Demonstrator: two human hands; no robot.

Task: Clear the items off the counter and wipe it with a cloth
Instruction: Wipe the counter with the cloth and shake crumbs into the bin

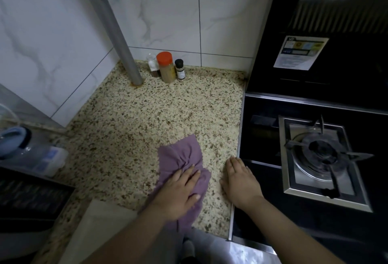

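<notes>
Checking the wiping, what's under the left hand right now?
The left hand lies flat on a purple cloth, which lies bunched on the speckled counter. The counter under the cloth is covered, so it cannot be seen.

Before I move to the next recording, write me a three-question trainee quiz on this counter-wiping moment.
1. True or false: the left hand presses the purple cloth flat on the speckled counter.
2. Where does the right hand rest?
A. on the burner
B. at the counter's edge beside the black stove
C. on the orange-lidded jar
3. Fill in: ____ spice containers stand at the back wall, among them the orange-lidded jar, beside the metal pole.

Key: 1 true; 2 B; 3 three.
</notes>
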